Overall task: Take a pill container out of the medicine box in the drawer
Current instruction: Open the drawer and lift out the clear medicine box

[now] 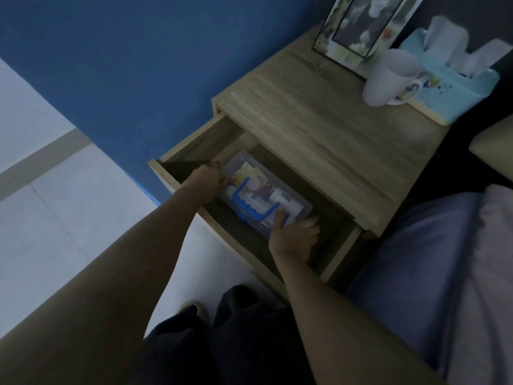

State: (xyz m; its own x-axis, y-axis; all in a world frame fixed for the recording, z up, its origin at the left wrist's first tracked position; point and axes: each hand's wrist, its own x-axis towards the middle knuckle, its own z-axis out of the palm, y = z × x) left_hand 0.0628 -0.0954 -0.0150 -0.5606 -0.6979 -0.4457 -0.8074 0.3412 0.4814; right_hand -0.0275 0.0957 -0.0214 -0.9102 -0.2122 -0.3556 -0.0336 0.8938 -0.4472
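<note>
1. The room is dim. A blue wall (125,65) runs behind a wooden nightstand, pale floor tiles (55,190) lie to the left, and a bed with a blue sheet (416,259) sits on the right.
2. On the tabletop (319,120) stand one white mug (388,76), one light-blue tissue box (455,87) just behind it, and one framed picture (361,29) at the back.
3. One drawer (194,151) is pulled out under the tabletop, and one clear medicine box (302,207) with a blue handle (244,204) lies inside it, set diagonally.
4. The left hand (205,184) is curled around the far-left end of the medicine box, fingers pressed to its rim.
5. The right hand (294,237) grips the near-right end, its thumb laid up over the lid beside the blue handle and its fingers wrapped round the edge.
6. So the medicine box sits between the two hands, held at both ends, its lid on.
7. Through the lid I can make out several packets and at least one white bottle-shaped pill container (283,198) lying on its side near the right hand; the gloom and the plastic make an exact count impossible.
8. The person's dark trousers (222,343) and one slipper (191,307) show below the arms.
</note>
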